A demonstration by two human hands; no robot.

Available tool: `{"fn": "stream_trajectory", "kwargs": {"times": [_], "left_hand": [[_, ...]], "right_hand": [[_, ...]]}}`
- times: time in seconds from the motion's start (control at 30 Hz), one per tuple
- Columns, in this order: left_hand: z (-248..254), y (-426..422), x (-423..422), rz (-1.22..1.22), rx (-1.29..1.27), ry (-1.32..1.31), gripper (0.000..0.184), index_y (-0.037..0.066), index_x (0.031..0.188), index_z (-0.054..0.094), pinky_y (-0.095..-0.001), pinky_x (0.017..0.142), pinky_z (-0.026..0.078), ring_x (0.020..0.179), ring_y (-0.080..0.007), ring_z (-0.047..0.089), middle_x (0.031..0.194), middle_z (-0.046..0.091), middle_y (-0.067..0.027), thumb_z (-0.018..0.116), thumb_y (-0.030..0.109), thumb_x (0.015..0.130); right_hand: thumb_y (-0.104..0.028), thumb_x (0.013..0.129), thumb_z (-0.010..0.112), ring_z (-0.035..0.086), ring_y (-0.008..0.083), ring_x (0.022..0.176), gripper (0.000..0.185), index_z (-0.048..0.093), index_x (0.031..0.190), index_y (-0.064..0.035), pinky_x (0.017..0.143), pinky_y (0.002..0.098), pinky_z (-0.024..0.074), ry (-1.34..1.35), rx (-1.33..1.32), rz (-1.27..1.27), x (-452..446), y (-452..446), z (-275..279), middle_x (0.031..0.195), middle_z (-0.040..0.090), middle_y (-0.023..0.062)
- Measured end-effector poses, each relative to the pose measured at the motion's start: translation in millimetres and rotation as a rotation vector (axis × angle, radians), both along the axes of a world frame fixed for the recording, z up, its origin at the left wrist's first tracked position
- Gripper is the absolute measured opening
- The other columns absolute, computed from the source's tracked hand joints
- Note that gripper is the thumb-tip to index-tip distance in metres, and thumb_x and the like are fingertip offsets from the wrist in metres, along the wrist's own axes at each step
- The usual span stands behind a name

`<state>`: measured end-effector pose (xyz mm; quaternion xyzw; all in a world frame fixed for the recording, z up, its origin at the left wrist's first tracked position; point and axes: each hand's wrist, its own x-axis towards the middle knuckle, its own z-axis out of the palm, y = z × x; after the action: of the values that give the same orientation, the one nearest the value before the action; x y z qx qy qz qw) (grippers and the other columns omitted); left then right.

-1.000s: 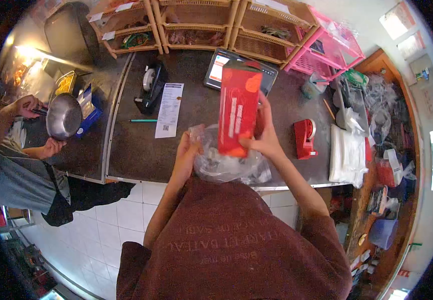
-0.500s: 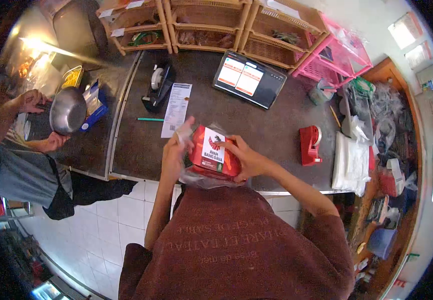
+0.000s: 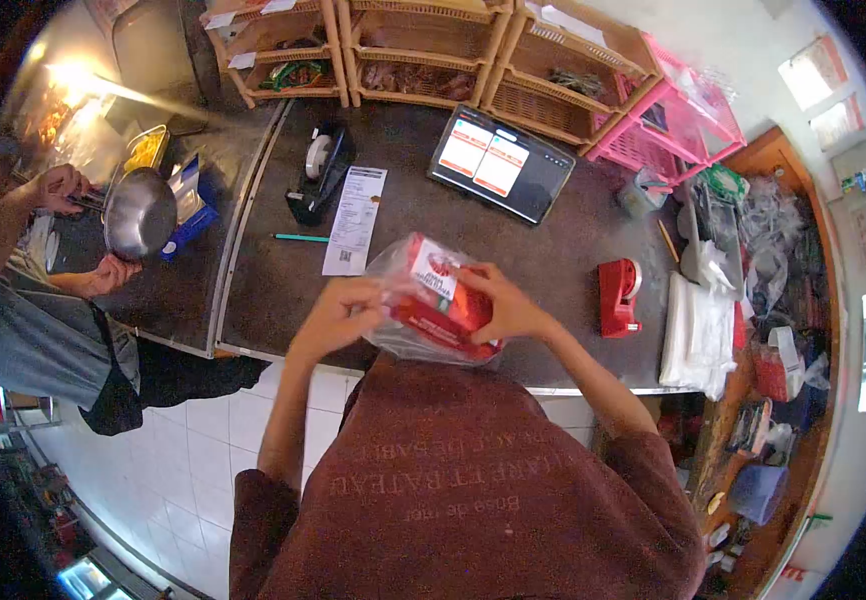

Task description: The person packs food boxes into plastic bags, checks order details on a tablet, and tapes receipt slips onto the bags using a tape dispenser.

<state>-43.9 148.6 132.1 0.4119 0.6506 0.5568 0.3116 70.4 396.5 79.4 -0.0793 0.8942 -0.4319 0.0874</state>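
A red food box [image 3: 431, 318] with a white printed label sits tilted inside a clear plastic bag [image 3: 390, 262], close to my body at the counter's front edge. On the box's left, my left hand [image 3: 346, 312] has its fingers pinched together on the bag's plastic. Gripping the right side of the box is my right hand [image 3: 505, 308], thumb near the front and fingers over the top. Beyond the box lies a printed receipt [image 3: 357, 220], with a green pen or stick [image 3: 300, 238] beside it.
A black tape dispenser [image 3: 319, 175], a tablet [image 3: 500, 165] and a red tape dispenser [image 3: 618, 298] stand on the counter. White plastic bags [image 3: 695, 335] lie at right. Basket shelves [image 3: 418, 45] line the back. At left, a co-worker's hands [image 3: 108, 277] hold a metal bowl [image 3: 141, 213].
The box has tilted, its label turning away from me. My left hand has gone from blurred, raised fingers to a pinch on the bag, which now covers more of the box.
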Motion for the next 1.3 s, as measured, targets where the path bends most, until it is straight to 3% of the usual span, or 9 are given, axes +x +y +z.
{"fn": "stream_trajectory", "kwargs": {"times": [0.13, 0.43, 0.57, 0.63, 0.7, 0.83, 0.97, 1.1, 1.3], "left_hand": [[-47, 27, -2, -0.034, 0.176, 0.324, 0.013, 0.003, 0.068, 0.056, -0.021, 0.061, 0.041, 0.069, -0.0079, 0.052, 0.075, 0.06, -0.0038, 0.06, 0.015, 0.072], [39, 102, 54, -0.102, 0.572, -0.489, 0.022, 0.004, 0.061, 0.041, -0.0295, 0.064, 0.05, 0.093, -0.0266, 0.056, 0.13, 0.035, -0.0198, 0.054, 0.009, 0.078], [50, 78, 53, 0.028, 0.568, -0.223, 0.017, 0.004, 0.066, 0.044, -0.0337, 0.066, 0.049, 0.083, -0.0233, 0.058, 0.121, 0.045, -0.0195, 0.056, 0.011, 0.077], [54, 62, 39, 0.005, 0.299, 0.419, 0.013, 0.005, 0.073, 0.049, -0.0328, 0.061, 0.046, 0.07, -0.0213, 0.057, 0.089, 0.058, -0.0153, 0.057, 0.014, 0.075], [50, 72, 57, -0.032, 0.113, 0.5, 0.013, 0.005, 0.075, 0.05, -0.0328, 0.057, 0.044, 0.064, -0.023, 0.056, 0.073, 0.057, -0.0115, 0.057, 0.016, 0.074], [45, 129, 126, -0.55, 0.115, 0.65, 0.026, 0.006, 0.078, 0.051, -0.0388, 0.058, 0.044, 0.062, -0.0311, 0.052, 0.068, 0.052, -0.0087, 0.063, 0.028, 0.07], [96, 75, 78, -0.189, 0.432, 0.962, 0.054, 0.0, 0.094, 0.049, -0.0406, 0.078, 0.039, 0.095, -0.0346, 0.048, 0.094, 0.054, -0.0135, 0.066, 0.041, 0.063], [-6, 30, 11, 0.697, 0.527, 0.768, 0.111, 0.002, 0.127, 0.019, -0.0427, 0.099, 0.025, 0.121, -0.0316, 0.027, 0.13, 0.026, -0.0213, 0.079, 0.047, 0.045], [-60, 39, 49, 0.585, 0.124, 0.465, 0.082, 0.003, 0.125, 0.031, -0.0401, 0.091, 0.035, 0.115, -0.0307, 0.038, 0.122, 0.038, -0.0238, 0.074, 0.03, 0.061]], "right_hand": [[-0.03, 0.047, 0.074, 0.035, 0.0349, 0.113, 0.081, 0.045, 0.12, -0.012, 0.094, 0.0394, 0.0317, 0.141, 0.165, -0.122, 7, -18, -17, 0.124, 0.031, 0.0203], [-0.035, 0.046, 0.076, 0.044, 0.0319, 0.103, 0.082, 0.046, 0.12, -0.0154, 0.093, 0.0399, 0.0331, -0.046, -0.302, -0.133, -11, -79, -59, 0.111, 0.046, 0.0168], [-0.033, 0.047, 0.076, 0.044, 0.0309, 0.104, 0.082, 0.045, 0.121, -0.0142, 0.093, 0.0394, 0.0329, 0.125, -0.242, -0.226, -18, -72, -30, 0.11, 0.046, 0.0161], [-0.032, 0.047, 0.077, 0.043, 0.0305, 0.105, 0.083, 0.044, 0.121, -0.0136, 0.093, 0.0391, 0.0329, 0.227, -0.191, -0.281, -15, -58, 1, 0.11, 0.046, 0.0158], [-0.031, 0.047, 0.077, 0.043, 0.03, 0.105, 0.083, 0.044, 0.121, -0.013, 0.093, 0.0389, 0.0328, 0.314, -0.147, -0.326, -16, -52, 25, 0.11, 0.046, 0.0154], [-0.028, 0.047, 0.077, 0.043, 0.029, 0.106, 0.084, 0.043, 0.122, -0.0118, 0.093, 0.0383, 0.0327, 0.461, -0.073, -0.404, -30, -55, 34, 0.11, 0.046, 0.0148], [-0.025, 0.044, 0.079, 0.041, 0.0292, 0.108, 0.092, 0.039, 0.126, -0.0102, 0.093, 0.0376, 0.033, 0.383, -0.203, -0.524, -7, -52, 69, 0.114, 0.044, 0.017], [-0.023, 0.049, 0.078, 0.04, 0.0233, 0.111, 0.091, 0.035, 0.127, -0.0058, 0.097, 0.0355, 0.0289, 0.399, -0.104, -0.507, 8, -25, 62, 0.122, 0.04, 0.011], [-0.021, 0.047, 0.076, 0.042, 0.0266, 0.108, 0.093, 0.034, 0.129, -0.0077, 0.095, 0.0364, 0.0311, 0.461, -0.434, -0.573, 3, -39, 68, 0.118, 0.043, 0.0158]]}}
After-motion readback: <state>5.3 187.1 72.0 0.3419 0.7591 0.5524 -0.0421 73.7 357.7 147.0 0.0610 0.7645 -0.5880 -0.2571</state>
